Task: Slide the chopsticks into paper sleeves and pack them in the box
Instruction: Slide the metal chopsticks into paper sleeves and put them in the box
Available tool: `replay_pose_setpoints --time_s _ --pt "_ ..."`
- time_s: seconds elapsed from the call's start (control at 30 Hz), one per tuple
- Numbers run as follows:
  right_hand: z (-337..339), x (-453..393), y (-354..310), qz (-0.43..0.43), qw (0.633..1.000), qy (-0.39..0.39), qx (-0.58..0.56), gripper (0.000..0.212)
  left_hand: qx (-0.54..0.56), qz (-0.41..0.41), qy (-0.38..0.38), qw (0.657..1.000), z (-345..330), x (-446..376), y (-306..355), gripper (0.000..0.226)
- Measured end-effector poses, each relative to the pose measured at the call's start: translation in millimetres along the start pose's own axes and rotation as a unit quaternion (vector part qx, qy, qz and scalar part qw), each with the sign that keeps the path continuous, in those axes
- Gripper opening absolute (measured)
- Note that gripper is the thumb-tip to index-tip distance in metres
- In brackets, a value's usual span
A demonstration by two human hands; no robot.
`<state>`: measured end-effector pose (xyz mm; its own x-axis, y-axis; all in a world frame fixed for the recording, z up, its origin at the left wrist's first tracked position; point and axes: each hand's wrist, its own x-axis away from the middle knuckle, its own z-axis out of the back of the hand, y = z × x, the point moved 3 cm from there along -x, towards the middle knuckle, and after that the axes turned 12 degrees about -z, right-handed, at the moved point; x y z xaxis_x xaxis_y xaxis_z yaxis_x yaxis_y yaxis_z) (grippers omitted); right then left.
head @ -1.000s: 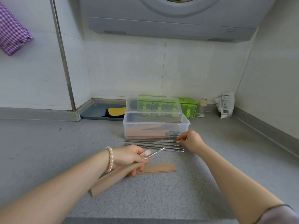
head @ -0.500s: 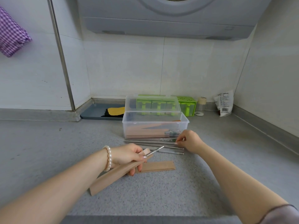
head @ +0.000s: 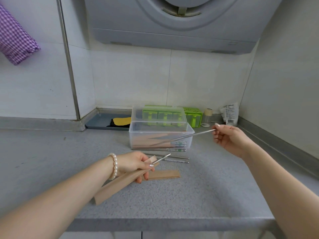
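My left hand (head: 136,165) grips a brown paper sleeve (head: 119,184) with one metal chopstick (head: 163,157) sticking out of its open end. My right hand (head: 231,140) pinches the end of a second metal chopstick (head: 191,136), held in the air in front of the clear plastic box (head: 161,138). The box holds sleeved chopsticks and its lid stands open behind it. More metal chopsticks (head: 170,158) lie on the counter in front of the box. Spare paper sleeves (head: 164,175) lie flat beside my left hand.
A green container (head: 191,116) stands behind the box, with a small jar (head: 207,116) and a white packet (head: 229,113) to its right. A grey tray (head: 101,121) with a yellow and black thing sits at the back left. The counter's front edge (head: 155,223) is near me.
My right hand has lifted one chopstick off the pile and moved it up and to the right. My left hand has kept its hold on the sleeve.
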<state>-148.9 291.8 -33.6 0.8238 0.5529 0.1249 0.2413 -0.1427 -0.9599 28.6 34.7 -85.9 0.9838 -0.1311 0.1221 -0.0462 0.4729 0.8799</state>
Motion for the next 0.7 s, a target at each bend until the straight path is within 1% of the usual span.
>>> replay_pose_setpoints --time_s 0.13,0.3,0.47,0.7 --pt "5.1 13.1 3.3 0.026 0.998 0.049 -0.026 0.025 0.019 -0.006 0.004 1.0 -4.4 4.0 5.3 0.017" --pt "0.5 22.5 10.7 0.07 0.993 0.089 -0.032 0.024 0.032 -0.009 0.0 0.999 -11.5 10.0 13.6 0.017" --pt "-1.7 27.7 10.4 0.094 0.989 0.11 -0.023 0.023 0.02 -0.018 -0.006 1.0 -16.6 16.6 19.5 0.018" --pt "-7.0 35.4 5.8 0.108 0.987 0.115 -0.004 0.023 0.017 -0.02 -0.008 1.0 -16.4 21.8 22.8 0.016"
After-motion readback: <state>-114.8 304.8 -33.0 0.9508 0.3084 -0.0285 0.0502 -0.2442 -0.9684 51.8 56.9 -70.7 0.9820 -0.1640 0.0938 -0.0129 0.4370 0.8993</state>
